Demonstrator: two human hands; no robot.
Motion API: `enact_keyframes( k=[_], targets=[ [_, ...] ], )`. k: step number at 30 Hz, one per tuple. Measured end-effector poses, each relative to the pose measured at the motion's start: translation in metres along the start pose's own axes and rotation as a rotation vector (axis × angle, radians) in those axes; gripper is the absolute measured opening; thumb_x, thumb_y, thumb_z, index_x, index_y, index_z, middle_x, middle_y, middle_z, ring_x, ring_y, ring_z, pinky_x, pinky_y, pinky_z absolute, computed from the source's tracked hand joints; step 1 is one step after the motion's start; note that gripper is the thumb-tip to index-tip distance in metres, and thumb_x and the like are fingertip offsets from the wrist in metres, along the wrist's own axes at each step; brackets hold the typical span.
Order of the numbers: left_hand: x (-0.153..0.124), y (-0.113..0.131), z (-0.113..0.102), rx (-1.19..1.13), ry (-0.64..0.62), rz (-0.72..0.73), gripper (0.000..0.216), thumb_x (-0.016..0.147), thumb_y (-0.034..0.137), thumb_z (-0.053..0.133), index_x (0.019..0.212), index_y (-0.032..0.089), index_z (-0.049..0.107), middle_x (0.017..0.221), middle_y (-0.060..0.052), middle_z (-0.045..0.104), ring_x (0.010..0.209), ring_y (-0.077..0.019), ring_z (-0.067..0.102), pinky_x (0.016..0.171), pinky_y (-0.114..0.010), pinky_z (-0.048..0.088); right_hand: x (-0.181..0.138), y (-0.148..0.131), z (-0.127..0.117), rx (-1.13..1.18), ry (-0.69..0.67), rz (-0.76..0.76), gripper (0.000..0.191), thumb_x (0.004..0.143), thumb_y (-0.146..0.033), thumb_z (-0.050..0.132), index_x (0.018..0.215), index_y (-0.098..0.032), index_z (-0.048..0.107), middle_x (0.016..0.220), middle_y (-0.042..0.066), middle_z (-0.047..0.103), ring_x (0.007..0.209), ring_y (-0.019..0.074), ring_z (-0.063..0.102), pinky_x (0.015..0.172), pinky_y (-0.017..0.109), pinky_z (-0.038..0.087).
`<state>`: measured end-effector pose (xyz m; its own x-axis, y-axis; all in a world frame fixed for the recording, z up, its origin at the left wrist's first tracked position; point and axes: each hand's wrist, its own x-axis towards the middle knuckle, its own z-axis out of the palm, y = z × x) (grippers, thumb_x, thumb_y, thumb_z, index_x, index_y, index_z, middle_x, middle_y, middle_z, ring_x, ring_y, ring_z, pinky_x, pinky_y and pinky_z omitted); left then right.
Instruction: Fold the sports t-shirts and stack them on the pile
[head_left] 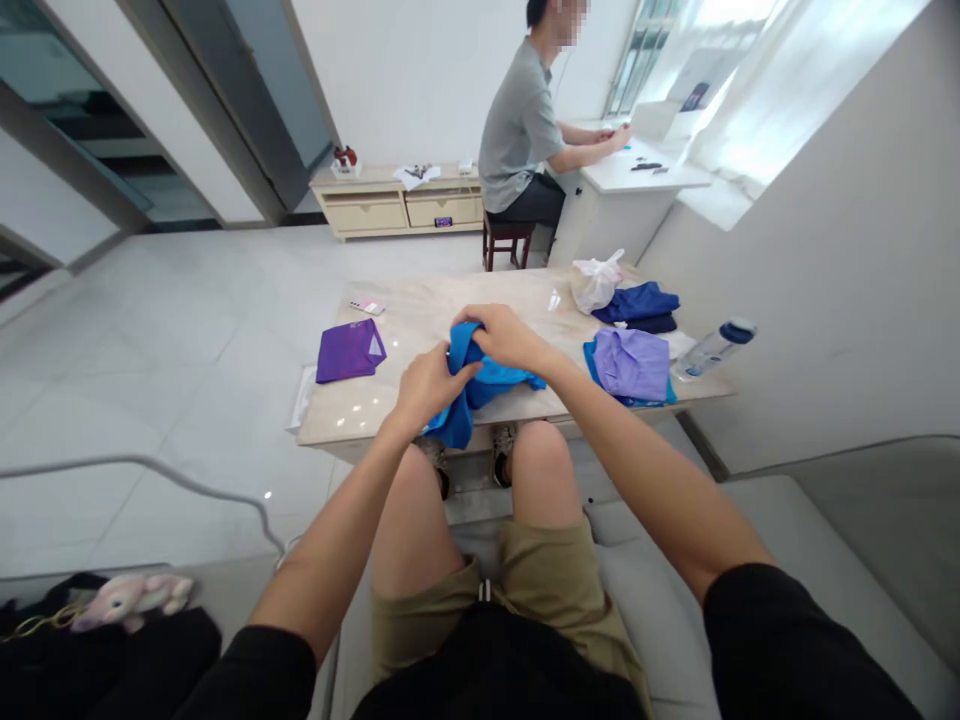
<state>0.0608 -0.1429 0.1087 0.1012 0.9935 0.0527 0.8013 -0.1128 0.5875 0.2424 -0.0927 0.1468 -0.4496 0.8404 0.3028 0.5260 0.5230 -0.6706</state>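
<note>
- Cloth [484, 388] of bright blue is gathered in both my hands, its upper part lifted into a loop and its lower end hanging over the near edge of the table.
- My left hand [431, 388] pinches the left side of that loop, the thumb stretched to the right across the fabric and the fingers folded behind it.
- My right hand [510, 335] is curled over the top of the loop, fingers partly inside the fold; I cannot tell how tightly those hidden fingertips close.
- Beneath my hands, the rest of the blue cloth lies crumpled on the pale marble-look table [457, 290], spreading to the right under my right wrist.
- To the left of my grip lies a folded purple piece [346, 352], and just beyond it a phone [367, 306].
- On the table's right side I see a lavender garment [634, 362] on top of more blue fabric [652, 401], with a clear bottle [716, 350] upright beside them.
- Behind these sit dark blue clothes [637, 302], touching a white plastic bag [598, 284].
- Farther off, a person [516, 130] in a grey shirt sits on a stool [510, 230], forearms at a white desk [637, 180].
- Against the far wall stands a low cabinet [367, 218].
</note>
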Motion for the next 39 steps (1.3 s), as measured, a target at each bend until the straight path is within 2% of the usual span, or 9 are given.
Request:
enact_keyframes(
  k=[6, 11, 14, 18, 23, 26, 31, 36, 39],
  targets=[
    [0.011, -0.005, 0.004, -0.504, 0.030, -0.217, 0.032, 0.088, 0.045, 0.079, 0.072, 0.020, 0.067, 0.062, -0.003, 0.066, 0.064, -0.0242, 0.071, 0.061, -0.029, 0.053, -0.076, -0.012, 0.034, 0.056, 0.472, 0.261, 0.028, 0.107, -0.040, 0.056, 0.116, -0.019, 0.072, 0.107, 0.009, 0.078, 0.101, 0.0223, 0.073, 0.095, 0.035, 0.057],
    [0.001, 0.017, 0.004, -0.991, -0.109, -0.442, 0.032, 0.085, 0.042, 0.086, 0.077, 0.018, 0.067, 0.062, -0.002, 0.069, 0.050, -0.0155, 0.065, 0.050, -0.025, 0.056, -0.121, -0.009, 0.109, -0.081, 0.155, 0.482, 0.062, 0.093, -0.066, 0.078, 0.132, -0.019, 0.073, 0.124, 0.016, 0.078, 0.118, 0.0353, 0.073, 0.098, 0.042, 0.057],
    [0.002, 0.029, -0.010, -1.176, -0.132, -0.465, 0.024, 0.087, 0.034, 0.085, 0.082, 0.016, 0.069, 0.069, -0.005, 0.075, 0.055, -0.0161, 0.071, 0.054, -0.026, 0.062, -0.108, 0.003, 0.126, -0.176, 0.143, 0.566, 0.046, 0.102, -0.051, 0.068, 0.135, -0.019, 0.075, 0.125, 0.016, 0.080, 0.118, 0.0350, 0.075, 0.096, 0.040, 0.057],
    [0.011, 0.019, -0.069, -1.323, 0.180, -0.450, 0.017, 0.091, 0.026, 0.080, 0.086, 0.015, 0.069, 0.072, -0.003, 0.077, 0.058, -0.0132, 0.073, 0.061, -0.023, 0.064, -0.083, 0.026, 0.072, -0.242, 0.181, 0.616, 0.029, 0.097, -0.024, 0.063, 0.118, -0.025, 0.083, 0.106, 0.008, 0.085, 0.102, 0.0289, 0.079, 0.091, 0.036, 0.058],
    [-0.006, -0.019, -0.141, -1.337, 0.458, -0.334, 0.019, 0.091, 0.030, 0.082, 0.089, 0.018, 0.067, 0.072, 0.000, 0.075, 0.057, -0.0119, 0.071, 0.057, -0.019, 0.061, -0.076, 0.031, -0.043, -0.314, 0.394, 0.138, 0.032, 0.090, -0.018, 0.060, 0.111, -0.022, 0.084, 0.114, 0.010, 0.084, 0.111, 0.0302, 0.078, 0.102, 0.040, 0.059],
    [-0.030, -0.046, -0.140, -1.217, 0.449, -0.403, 0.026, 0.088, 0.034, 0.087, 0.088, 0.017, 0.067, 0.065, 0.000, 0.070, 0.051, -0.0136, 0.067, 0.048, -0.020, 0.055, -0.088, 0.033, -0.072, -0.300, 0.348, -0.046, 0.035, 0.094, -0.019, 0.058, 0.121, -0.023, 0.079, 0.116, 0.008, 0.083, 0.109, 0.0282, 0.078, 0.099, 0.039, 0.060],
    [-0.053, -0.067, -0.122, -1.113, 0.401, -0.589, 0.029, 0.089, 0.035, 0.084, 0.080, 0.016, 0.065, 0.061, -0.002, 0.066, 0.048, -0.0126, 0.063, 0.044, -0.019, 0.049, -0.100, 0.032, -0.079, -0.359, 0.209, -0.013, 0.039, 0.092, -0.014, 0.049, 0.120, -0.023, 0.074, 0.106, 0.008, 0.082, 0.093, 0.0269, 0.077, 0.086, 0.038, 0.061],
    [-0.061, -0.061, -0.161, -1.044, 0.535, -0.368, 0.027, 0.091, 0.041, 0.078, 0.085, 0.017, 0.068, 0.068, -0.004, 0.071, 0.057, -0.0173, 0.070, 0.051, -0.023, 0.055, -0.088, -0.011, -0.123, -0.473, 0.432, -0.006, 0.039, 0.096, -0.019, 0.050, 0.126, -0.022, 0.075, 0.104, 0.010, 0.080, 0.079, 0.0271, 0.072, 0.080, 0.041, 0.059],
    [-0.058, -0.070, -0.158, -1.034, 0.536, -0.382, 0.025, 0.088, 0.040, 0.079, 0.087, 0.017, 0.070, 0.070, -0.004, 0.071, 0.059, -0.0169, 0.071, 0.052, -0.022, 0.055, -0.081, -0.003, -0.124, -0.514, 0.466, 0.040, 0.036, 0.100, -0.024, 0.049, 0.122, -0.021, 0.077, 0.099, 0.012, 0.080, 0.079, 0.0284, 0.072, 0.082, 0.043, 0.058]
  ],
)
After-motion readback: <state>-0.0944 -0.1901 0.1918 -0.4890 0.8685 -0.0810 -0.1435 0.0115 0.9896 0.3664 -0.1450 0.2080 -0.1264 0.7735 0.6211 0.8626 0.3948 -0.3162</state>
